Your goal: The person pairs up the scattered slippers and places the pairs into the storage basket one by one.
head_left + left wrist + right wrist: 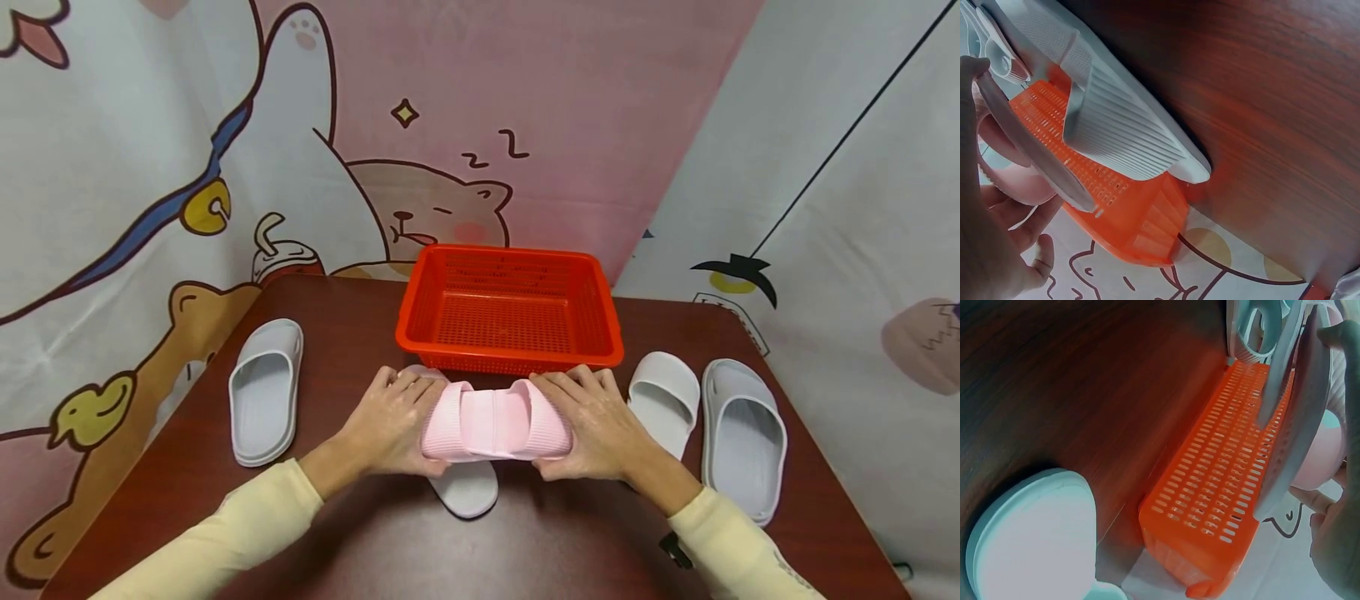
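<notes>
Both hands on the pink slippers [495, 423], pressed together as a pair just in front of the red basket [510, 310]. My left hand [393, 423] wraps one end, fingers curled over the top; my right hand [592, 421] does the same at the other end. A white slipper [467, 487] lies under the pair, on the near side from the basket. Risks as I see them: the grip is end-on only, so the pair could slide apart. On a lift the soles could clip the basket's near rim.
</notes>
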The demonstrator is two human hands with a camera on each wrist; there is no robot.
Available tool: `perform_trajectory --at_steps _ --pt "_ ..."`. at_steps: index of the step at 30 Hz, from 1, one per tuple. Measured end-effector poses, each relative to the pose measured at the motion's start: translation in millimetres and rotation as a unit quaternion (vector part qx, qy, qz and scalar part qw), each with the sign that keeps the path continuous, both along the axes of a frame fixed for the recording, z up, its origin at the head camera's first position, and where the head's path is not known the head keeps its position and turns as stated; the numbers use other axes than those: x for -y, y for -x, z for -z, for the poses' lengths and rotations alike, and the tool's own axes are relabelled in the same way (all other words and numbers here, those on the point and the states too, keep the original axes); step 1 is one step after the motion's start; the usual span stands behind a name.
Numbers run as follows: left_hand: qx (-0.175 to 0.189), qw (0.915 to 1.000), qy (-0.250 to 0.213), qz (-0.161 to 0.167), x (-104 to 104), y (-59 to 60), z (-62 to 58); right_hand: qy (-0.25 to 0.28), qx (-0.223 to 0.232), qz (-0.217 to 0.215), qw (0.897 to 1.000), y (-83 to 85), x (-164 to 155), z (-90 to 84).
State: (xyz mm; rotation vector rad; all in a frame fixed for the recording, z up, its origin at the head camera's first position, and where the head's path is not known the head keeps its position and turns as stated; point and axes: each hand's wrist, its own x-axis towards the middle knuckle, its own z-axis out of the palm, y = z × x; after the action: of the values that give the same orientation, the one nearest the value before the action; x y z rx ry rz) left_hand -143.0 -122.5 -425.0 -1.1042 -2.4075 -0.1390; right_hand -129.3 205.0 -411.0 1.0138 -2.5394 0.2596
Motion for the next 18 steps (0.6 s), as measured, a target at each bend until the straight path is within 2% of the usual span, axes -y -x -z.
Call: perform_trajectory --at_steps 9,18 --pt "0.001 1.0 0.003 -0.001 -10 -1.3 1.4 -0.005 -0.002 -0.003 1.0 -0.3 3 0.3" --pt "0.012 0.9996 0.025 0.004 -19 -3.1 3.2 0.001 -0.008 -0.008 1.0 -1.5 8 3.9"
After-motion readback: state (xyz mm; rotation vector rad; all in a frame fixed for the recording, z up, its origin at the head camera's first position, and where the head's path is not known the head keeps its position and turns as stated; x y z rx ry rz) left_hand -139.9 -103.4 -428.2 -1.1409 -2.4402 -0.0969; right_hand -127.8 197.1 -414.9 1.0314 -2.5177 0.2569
